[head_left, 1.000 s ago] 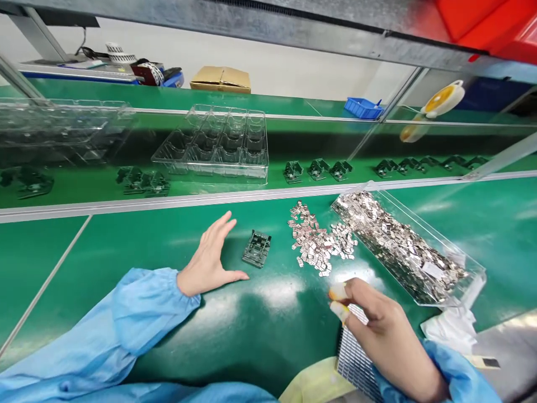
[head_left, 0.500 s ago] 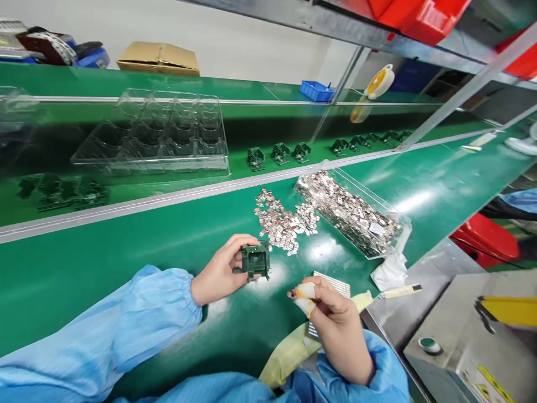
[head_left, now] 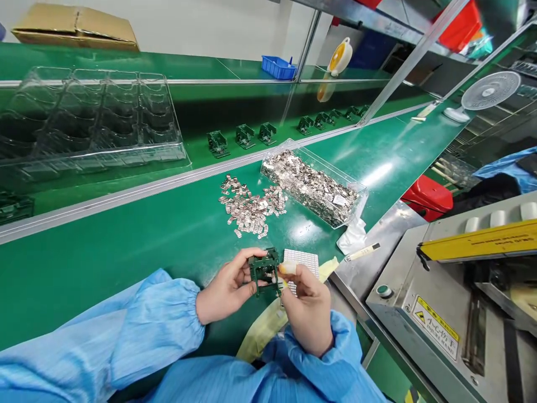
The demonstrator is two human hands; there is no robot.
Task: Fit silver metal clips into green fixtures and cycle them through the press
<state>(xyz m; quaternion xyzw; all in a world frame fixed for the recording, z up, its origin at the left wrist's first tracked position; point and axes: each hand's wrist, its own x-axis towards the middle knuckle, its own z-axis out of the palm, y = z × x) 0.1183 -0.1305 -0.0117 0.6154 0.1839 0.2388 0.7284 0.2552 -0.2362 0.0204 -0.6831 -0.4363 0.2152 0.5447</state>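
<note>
My left hand (head_left: 224,291) grips a dark green plastic frame (head_left: 264,270) by its left side, thumb in front and fingers behind. The frame has an open middle and thin prongs at its lower edge. At the frame's right side, my right hand (head_left: 308,305) is closed in a pinch, with whitish covers on thumb and forefinger. What lies between those fingertips is hidden. Beyond the frame, small flat metal pieces (head_left: 249,210) lie in a loose pile. A clear plastic box (head_left: 329,215) full of similar pieces stands to the right of the pile.
A white ridged block (head_left: 304,258) lies behind my right hand. White tissue (head_left: 353,238) and a pen-like tool (head_left: 363,252) lie near a metal machine (head_left: 403,268) at right. Several similar green frames (head_left: 244,136) and a clear compartment tray (head_left: 121,148) stand beyond the metal rail.
My right hand has moved left and up to the green frame; a tiny piece showed at its fingertips before. The frame has turned slightly in my left hand. The view has shifted right.
</note>
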